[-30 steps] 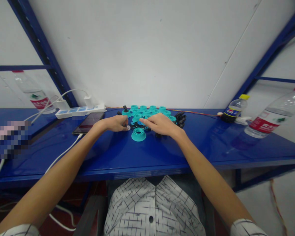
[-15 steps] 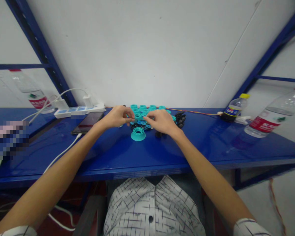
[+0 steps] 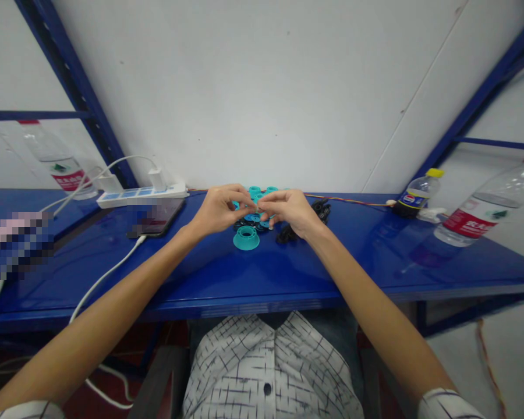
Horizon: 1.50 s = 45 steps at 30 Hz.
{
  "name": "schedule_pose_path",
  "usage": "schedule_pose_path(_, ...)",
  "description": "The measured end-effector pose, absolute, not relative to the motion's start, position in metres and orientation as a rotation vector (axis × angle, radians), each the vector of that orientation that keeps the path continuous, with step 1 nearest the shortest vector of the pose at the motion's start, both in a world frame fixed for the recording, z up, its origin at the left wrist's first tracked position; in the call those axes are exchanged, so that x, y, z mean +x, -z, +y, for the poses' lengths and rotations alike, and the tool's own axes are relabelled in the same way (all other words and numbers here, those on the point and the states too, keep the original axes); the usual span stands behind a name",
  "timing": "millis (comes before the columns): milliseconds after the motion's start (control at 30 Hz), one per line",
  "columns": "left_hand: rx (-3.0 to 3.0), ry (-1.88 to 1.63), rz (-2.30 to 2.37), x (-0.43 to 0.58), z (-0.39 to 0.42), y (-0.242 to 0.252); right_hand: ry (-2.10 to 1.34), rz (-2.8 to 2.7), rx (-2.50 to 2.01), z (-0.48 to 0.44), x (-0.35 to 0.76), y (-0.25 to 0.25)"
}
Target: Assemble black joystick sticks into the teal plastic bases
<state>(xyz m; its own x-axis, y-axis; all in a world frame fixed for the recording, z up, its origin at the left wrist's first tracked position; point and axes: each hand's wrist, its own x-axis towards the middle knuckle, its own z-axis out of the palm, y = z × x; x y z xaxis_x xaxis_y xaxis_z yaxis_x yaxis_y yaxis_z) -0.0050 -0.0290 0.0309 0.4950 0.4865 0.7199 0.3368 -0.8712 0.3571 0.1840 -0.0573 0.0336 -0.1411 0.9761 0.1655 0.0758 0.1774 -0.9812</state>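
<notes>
My left hand point(image 3: 227, 208) and my right hand point(image 3: 291, 212) meet fingertip to fingertip above a cluster of parts. Both are pinched closed around something too small to make out. Behind and below them are several turquoise plastic cups point(image 3: 254, 190) and flat blue pieces point(image 3: 252, 217), partly hidden by my fingers. In front of my hands a turquoise flared ring point(image 3: 246, 238) rests on the blue table, wide side down. Black parts point(image 3: 287, 234) lie under and beside my right hand, with more black pieces point(image 3: 321, 209) behind its wrist.
On the left are a phone point(image 3: 157, 218) with a white cable, a power strip point(image 3: 142, 195) with plugs, and a water bottle point(image 3: 63, 166). At right stand a cola bottle point(image 3: 414, 196) and a large water bottle point(image 3: 480, 209). A wall rises behind the blue table point(image 3: 262, 279).
My left hand has moved right, away from a turquoise cup it was touching, and its fingertips now meet those of my right hand. My right hand stays near the same spot.
</notes>
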Motion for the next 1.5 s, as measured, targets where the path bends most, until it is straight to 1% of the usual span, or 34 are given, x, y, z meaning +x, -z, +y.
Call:
schedule_pose_path(133, 2.591, -1.171, 0.819, -0.014, -0.025, -0.037, -1.022, -1.473, -1.087, -0.054, 0.185, -0.031)
schedule_pose_path(267, 2.536, -1.042, 0.933, -0.029, -0.02, -0.043, -0.875, -1.609, -1.133, -0.051, 0.186, -0.028)
schedule_pose_path(433, 2.561, -0.461, 0.954, -0.037, -0.017, -0.045, -0.73, -1.836, -1.169, -0.047, 0.184, -0.02)
schedule_pose_path(500, 2.566, -0.348, 0.935, -0.035, -0.017, -0.041, -0.7, -1.912, -1.176, -0.047, 0.183, -0.017)
schedule_pose_path(800, 2.531, -0.298, 0.897, -0.023, -0.014, -0.019, -0.566, -2.069, -1.123, -0.047, 0.173, -0.01)
schedule_pose_path(1233, 2.495, -0.267, 0.862, -0.024, -0.016, -0.021, -0.529, -2.1, -1.255, -0.047, 0.173, -0.006)
schedule_pose_path(1500, 2.465, -0.214, 0.87, -0.024, -0.014, -0.019, -0.285, -2.208, -1.322, -0.049, 0.171, -0.007)
